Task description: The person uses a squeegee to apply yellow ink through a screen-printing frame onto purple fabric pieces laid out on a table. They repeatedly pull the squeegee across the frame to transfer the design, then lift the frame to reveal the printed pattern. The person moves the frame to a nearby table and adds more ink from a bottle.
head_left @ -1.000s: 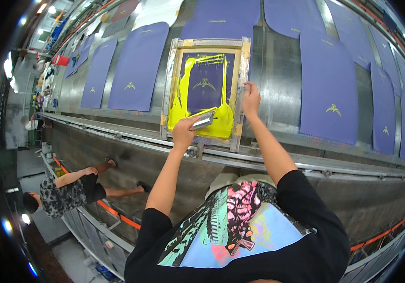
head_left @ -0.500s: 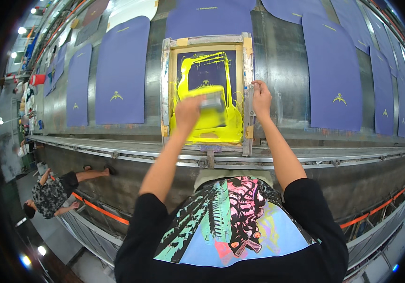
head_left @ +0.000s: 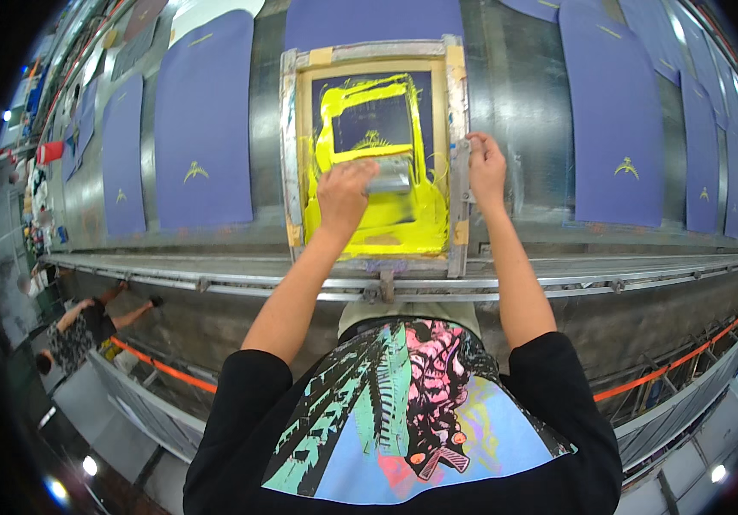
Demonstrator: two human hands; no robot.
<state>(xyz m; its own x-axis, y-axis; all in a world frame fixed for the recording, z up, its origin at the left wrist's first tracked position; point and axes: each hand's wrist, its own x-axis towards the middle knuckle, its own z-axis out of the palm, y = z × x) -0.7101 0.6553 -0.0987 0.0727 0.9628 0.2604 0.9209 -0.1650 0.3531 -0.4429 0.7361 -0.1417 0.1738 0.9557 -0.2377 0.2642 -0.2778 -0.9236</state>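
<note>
A silkscreen frame lies on the long metal table, its mesh smeared with bright yellow ink around a dark middle area. My left hand is closed on a squeegee with a grey metal holder, its lower part blurred. The squeegee rests over the mesh, with a band of yellow ink along its far side. A small arched motif shows in the mesh just beyond it. My right hand is closed on the frame's right edge, fingertips bent over the rail.
Purple fabric panels with small yellow motifs lie left of the frame, and more panels lie right. A metal rail runs along the table's near edge. At lower left another person is beside an orange strip.
The squeegee, heavily blurred before, now shows more sharply, and a yellow ink band stands along its far side. My right hand keeps its place on the frame. The whole view has shifted slightly.
</note>
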